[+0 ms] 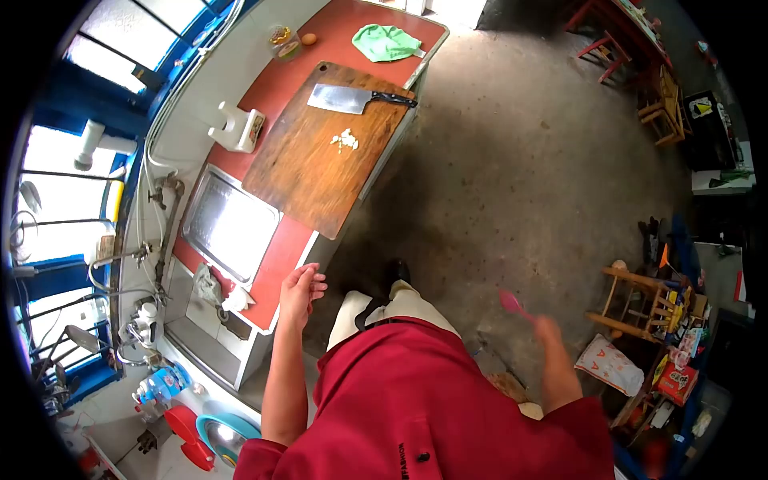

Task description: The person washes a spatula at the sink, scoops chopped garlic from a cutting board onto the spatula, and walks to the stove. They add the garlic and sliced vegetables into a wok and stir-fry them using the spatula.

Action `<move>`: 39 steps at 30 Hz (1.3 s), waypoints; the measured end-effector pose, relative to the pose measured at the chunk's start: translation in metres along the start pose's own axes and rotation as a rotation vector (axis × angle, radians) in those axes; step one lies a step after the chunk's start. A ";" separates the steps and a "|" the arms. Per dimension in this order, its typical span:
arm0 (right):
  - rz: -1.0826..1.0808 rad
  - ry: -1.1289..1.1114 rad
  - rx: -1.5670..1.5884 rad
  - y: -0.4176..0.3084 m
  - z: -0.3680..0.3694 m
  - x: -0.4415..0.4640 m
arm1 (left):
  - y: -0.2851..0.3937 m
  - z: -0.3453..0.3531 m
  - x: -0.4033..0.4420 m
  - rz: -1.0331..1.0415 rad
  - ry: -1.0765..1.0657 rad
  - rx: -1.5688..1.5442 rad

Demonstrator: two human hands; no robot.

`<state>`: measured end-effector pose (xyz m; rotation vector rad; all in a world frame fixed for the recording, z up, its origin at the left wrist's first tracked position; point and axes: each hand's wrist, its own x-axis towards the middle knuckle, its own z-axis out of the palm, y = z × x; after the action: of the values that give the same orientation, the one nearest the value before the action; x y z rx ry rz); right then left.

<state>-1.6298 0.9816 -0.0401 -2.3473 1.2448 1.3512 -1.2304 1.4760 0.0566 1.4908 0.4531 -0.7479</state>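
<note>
One pink tool (510, 302), too blurred to identify, is off any surface and in use or ready for it; picking it up appears done, while what is left for it cannot be told, since it touches nothing but the hand. The right hand (548, 328) is wrapped around its narrow end, the broader end jutting forward and to the left, over the floor (512, 176) and well apart from the counter. The left hand (302, 290), fingers loosely curled and apparently grasping nothing, hangs near the front edge of the counter (292, 244), well apart from the tool. Beyond that hand, a metal basin (228, 228) shines in the red top. Past it, a wooden board (296, 172) bears a small scatter of white bits (345, 142); they look chopped, and with no larger piece beside them, the cutting seems complete. Just beyond the bits, a knife (340, 98) lies flat and untouched, its handle toward the board's right edge. Farther along, near the counter's far end, a green cloth (387, 43) lies crumpled, with an egg (309, 38) and a clear cup (284, 44) to its left.
</note>
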 end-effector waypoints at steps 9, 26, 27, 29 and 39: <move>-0.021 0.205 1.152 -0.066 -0.018 -0.031 | 0.063 0.088 0.093 0.059 -0.167 0.232; -0.694 0.253 0.373 -0.354 -0.349 -0.062 | 0.126 0.099 0.274 0.809 0.086 1.043; -0.693 0.244 0.359 -0.359 -0.355 -0.059 | 0.126 0.099 0.275 0.827 0.065 1.048; -0.739 0.271 0.293 -0.366 -0.366 -0.055 | 0.124 0.098 0.278 0.816 0.042 1.021; -0.825 0.247 0.185 -0.411 -0.389 -0.038 | 0.132 0.121 0.288 0.754 0.012 0.914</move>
<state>-1.0902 1.0717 0.1121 -2.4825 0.3046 0.6605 -0.9581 1.2987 -0.0400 2.2983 -0.5283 -0.3189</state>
